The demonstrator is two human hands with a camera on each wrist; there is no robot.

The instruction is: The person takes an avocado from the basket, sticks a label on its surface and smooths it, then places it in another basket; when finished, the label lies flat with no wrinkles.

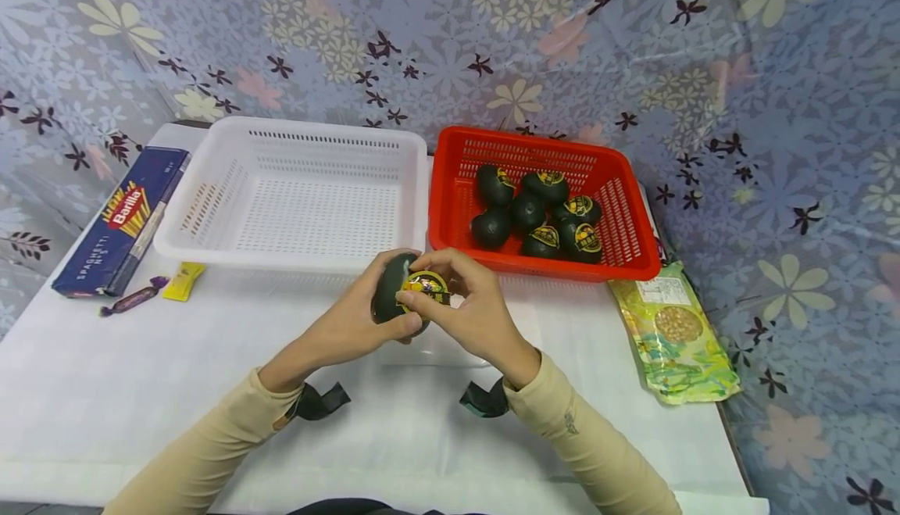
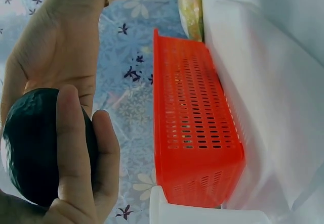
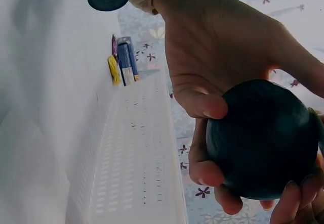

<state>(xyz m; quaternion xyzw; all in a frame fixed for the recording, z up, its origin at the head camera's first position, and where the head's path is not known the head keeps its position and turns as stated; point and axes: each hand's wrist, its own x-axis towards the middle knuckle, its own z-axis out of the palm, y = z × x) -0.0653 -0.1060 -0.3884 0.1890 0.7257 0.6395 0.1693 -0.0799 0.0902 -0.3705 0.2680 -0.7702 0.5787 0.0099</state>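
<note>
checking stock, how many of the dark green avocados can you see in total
8. Seven sit in the red basket, clustered around; more could be hidden beneath. One avocado is held by the left hand and right hand before the white basket.

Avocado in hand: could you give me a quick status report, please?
Left hand grips the avocado. Right hand pinches its sticker. Held over the table, before the empty white basket. Nothing in the way.

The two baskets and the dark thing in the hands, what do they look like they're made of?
Red basket and white basket: moulded plastic, judging by the slotted walls and slight gloss. Dark avocado, held in both hands: pebbled, matte skin, with a glossy label, probably a printed sticker. Real or imitation fruit cannot be told.
</note>
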